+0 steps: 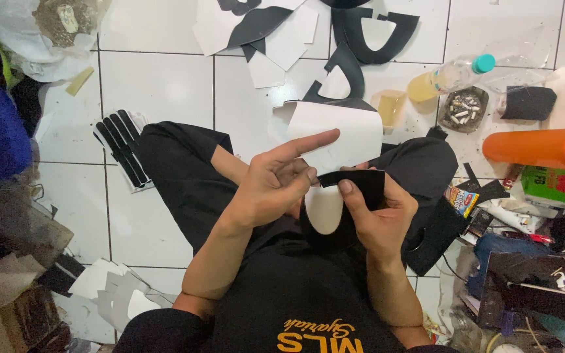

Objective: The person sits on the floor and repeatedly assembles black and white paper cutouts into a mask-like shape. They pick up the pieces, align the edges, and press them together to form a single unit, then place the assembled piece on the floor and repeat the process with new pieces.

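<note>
Head view: looking down on crossed legs in black trousers, seated on a white tiled floor (158,85), both hands raised over the lap.

Right hand (380,219) closed around a black cut piece (364,184), thumb pressed flat on its top edge, fingers wrapped behind. Below that thumb, a rounded white tab (325,210) hanging from the same piece, seemingly its pale lining or backing. Just behind, touching both hands, a curled white sheet (344,134) with a dark underside showing at its upper rim.

Left hand (273,186) with index finger stretched straight across the white sheet, remaining fingers curled in, thumb tucked near the left edge of the black cut piece. Whether that grip actually pinches anything: cannot tell, since the curled fingers hide the contact.

Judged from this: mid-way through joining or aligning the black piece and its white layer, edges being matched by fingertip. Next move likely calling for a steady right-hand hold and even pressure along the seam, so that neither layer slips or creases.

Around the lap: black strips (122,147) on the floor to the left, black cut-outs (371,29) and white offcuts farther ahead, a clear plastic bottle with a teal cap (449,75) lying near a full ashtray (463,108), a small cup of yellowish liquid (390,108) beside them, an orange cylinder (534,147) at the right among clutter.
</note>
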